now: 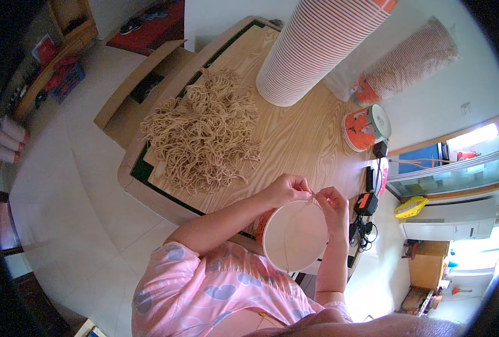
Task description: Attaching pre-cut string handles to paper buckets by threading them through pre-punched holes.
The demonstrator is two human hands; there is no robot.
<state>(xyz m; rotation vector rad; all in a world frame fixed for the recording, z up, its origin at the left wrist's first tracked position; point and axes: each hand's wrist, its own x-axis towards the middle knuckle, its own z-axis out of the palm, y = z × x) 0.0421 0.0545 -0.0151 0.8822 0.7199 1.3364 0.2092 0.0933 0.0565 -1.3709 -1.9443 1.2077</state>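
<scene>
A white-lined paper bucket (301, 238) with an orange outside rests against my body at the near edge of the table, its mouth turned up toward me. A thin tan string (286, 253) crosses its opening from the near rim to the far rim. At that far rim my left hand (287, 191) and my right hand (333, 206) meet, fingertips pinched on the string's end. The exact shape of the string between the fingers is too small to make out. A big tangled heap of tan strings (207, 135) lies on the table to the left.
A tall stack of paper buckets (317, 50) stands on the wooden table (297, 149). Behind it leans a plastic-wrapped stack (412, 62). Orange-and-green buckets (364, 128) lie at the right, near a black adapter (365, 203) and tangled cables (363, 233). An open cardboard box (120, 101) sits left.
</scene>
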